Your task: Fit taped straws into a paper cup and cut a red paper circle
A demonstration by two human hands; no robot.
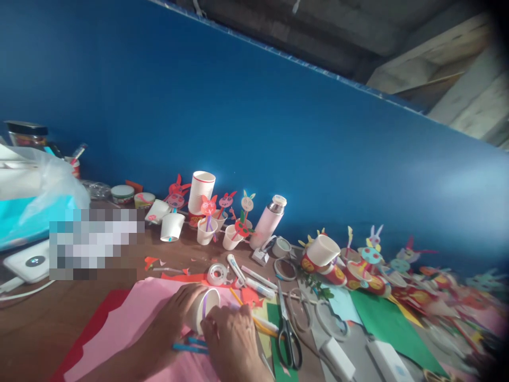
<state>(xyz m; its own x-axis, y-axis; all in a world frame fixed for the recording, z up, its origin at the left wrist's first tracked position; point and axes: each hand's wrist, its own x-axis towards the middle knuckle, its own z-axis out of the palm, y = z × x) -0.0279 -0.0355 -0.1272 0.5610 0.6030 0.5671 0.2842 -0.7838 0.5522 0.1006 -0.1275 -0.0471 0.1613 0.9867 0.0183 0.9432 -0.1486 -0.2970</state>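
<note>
My left hand (181, 307) is wrapped round a white paper cup (198, 317), tilted with its mouth facing right. Inside the cup a purple strip (204, 306) runs along the wall. My right hand (235, 331) is at the cup's rim, fingers bent and pressed together by the lower end of the strip. Whatever sits between those fingertips is hidden. Blue sticks (191, 348) lie below the cup on pink paper (131, 329), partly covered by my right hand.
Black-handled scissors (289, 339) lie right of my hands, with a tape roll (218, 274) and pens (258, 286) beyond. Several cups with paper animal faces (207, 231) stand along the blue wall (238, 122). A pink flask (268, 223) is behind. Green paper (393, 329) lies right.
</note>
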